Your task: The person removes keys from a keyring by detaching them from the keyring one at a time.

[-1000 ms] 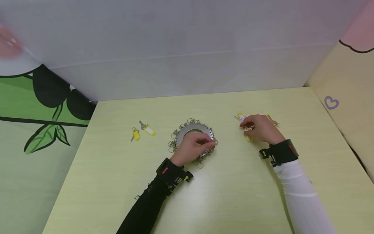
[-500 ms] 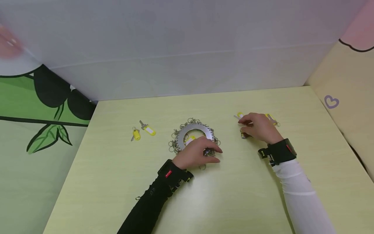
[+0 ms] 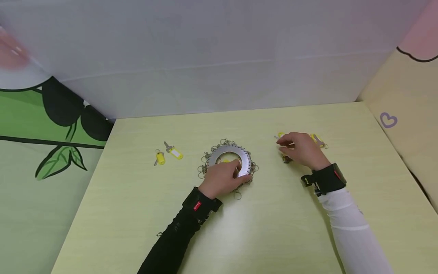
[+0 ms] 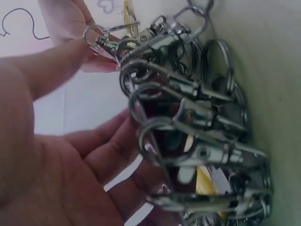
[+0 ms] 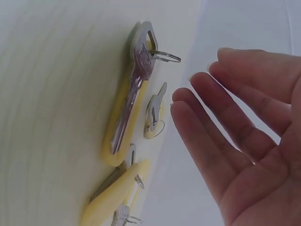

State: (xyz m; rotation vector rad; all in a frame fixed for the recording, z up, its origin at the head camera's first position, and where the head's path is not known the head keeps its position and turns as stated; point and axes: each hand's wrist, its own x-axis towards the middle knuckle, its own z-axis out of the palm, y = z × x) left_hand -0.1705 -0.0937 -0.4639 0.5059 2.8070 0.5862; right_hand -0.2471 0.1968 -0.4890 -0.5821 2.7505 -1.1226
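Observation:
A flat silver metal ring (image 3: 245,156), its edge hung all round with snap clasps and small split rings, lies mid-table. My left hand (image 3: 220,178) grips its near right band, the thumb along the outer edge and the fingers at the central hole. Close up in the left wrist view, a row of clasps (image 4: 202,117) stands beside the palm, with yellow showing among them. My right hand (image 3: 301,150) hovers at the keys on the right, fingers bent loosely, thumb apart, nothing between them. Before it in the right wrist view are a silver key (image 5: 136,77) on a yellow key tag (image 5: 113,153) and a smaller key (image 5: 154,113).
Two keys with yellow tags lie at left, one tag (image 3: 160,158) upright in view, the other tag (image 3: 176,153) slanted. Another tagged key (image 3: 318,140) lies beyond my right hand. A yellow tag (image 3: 226,160) shows inside the ring. A pale wall (image 3: 219,87) rises behind the table.
My left hand's fingertips part from the ring's right edge, then it draws back left and closes on the band. My right hand's fingers have spread and moved slightly left.

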